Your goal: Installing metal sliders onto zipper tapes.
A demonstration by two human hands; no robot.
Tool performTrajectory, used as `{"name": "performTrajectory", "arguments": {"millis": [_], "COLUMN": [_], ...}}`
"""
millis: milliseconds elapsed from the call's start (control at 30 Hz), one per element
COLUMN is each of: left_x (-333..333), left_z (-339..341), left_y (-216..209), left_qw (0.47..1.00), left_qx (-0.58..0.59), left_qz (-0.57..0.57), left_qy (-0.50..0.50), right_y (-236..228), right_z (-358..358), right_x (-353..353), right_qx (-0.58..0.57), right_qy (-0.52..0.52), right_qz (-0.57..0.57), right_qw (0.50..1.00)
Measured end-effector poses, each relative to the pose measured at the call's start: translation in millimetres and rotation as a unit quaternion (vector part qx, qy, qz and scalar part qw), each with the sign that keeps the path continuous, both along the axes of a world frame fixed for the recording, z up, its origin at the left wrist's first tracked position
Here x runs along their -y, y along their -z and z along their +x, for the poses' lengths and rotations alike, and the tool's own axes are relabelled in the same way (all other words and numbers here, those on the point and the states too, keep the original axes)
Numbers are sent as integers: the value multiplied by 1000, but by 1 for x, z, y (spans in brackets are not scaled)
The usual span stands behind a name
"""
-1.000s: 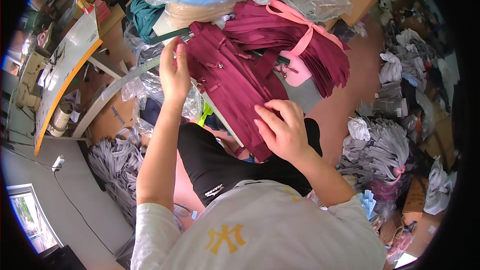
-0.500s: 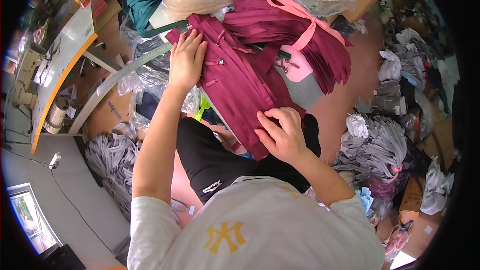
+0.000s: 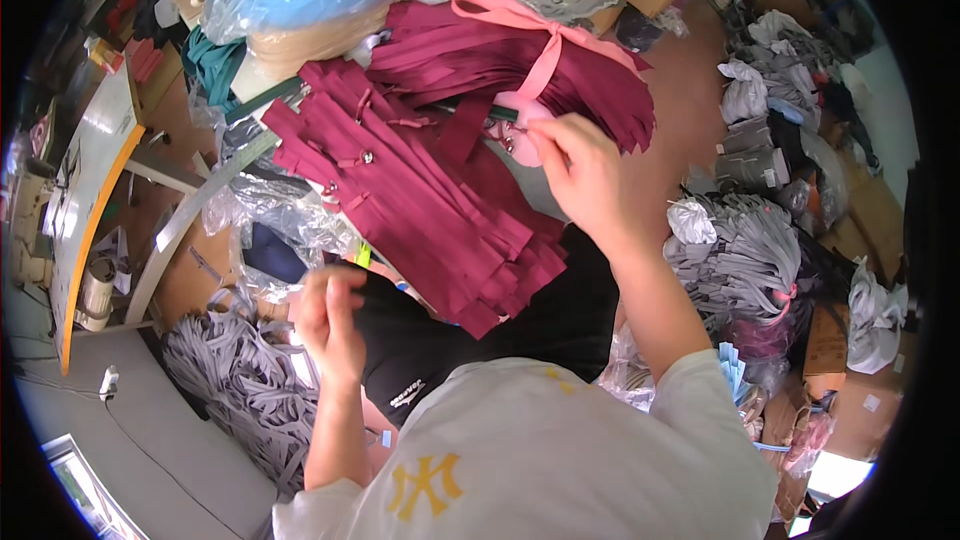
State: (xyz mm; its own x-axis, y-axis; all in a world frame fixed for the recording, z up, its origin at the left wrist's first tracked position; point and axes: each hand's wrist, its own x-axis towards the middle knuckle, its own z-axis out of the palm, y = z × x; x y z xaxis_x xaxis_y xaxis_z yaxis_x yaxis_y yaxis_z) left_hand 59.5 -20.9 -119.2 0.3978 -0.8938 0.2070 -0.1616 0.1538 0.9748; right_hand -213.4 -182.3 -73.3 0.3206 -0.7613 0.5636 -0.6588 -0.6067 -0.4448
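While the left hand (image 3: 334, 330) hangs left of centre, fingers loosely curled around nothing I can see, the right hand (image 3: 588, 178) brings thumb and forefinger nearly together by the small pulls (image 3: 500, 129) and pink card (image 3: 525, 151); I can't tell whether it grips one. Maroon strips (image 3: 425, 210) lie mid-frame, below the ribbon-tied bundle (image 3: 595, 90) at upper right of centre.

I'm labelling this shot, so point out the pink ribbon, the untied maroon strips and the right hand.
Pink ribbon (image 3: 554, 29), head view: its knot.
Untied maroon strips (image 3: 425, 205), head view: mid-pile.
Right hand (image 3: 588, 174), head view: its back.
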Motion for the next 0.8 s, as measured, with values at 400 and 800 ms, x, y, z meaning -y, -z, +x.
{"name": "performTrajectory", "arguments": {"millis": [400, 800], "left_x": [-45, -28], "left_z": [3, -29], "left_y": [25, -33], "left_qw": [997, 981], "left_qx": [-53, -20], "left_qz": [42, -33], "left_qy": [-42, 191], "right_y": [-34, -78], "right_z": [15, 25], "right_x": [113, 96], "right_qx": [-136, 58], "right_qy": [26, 45], "right_qz": [-170, -256], "right_qw": [976, 964]}}
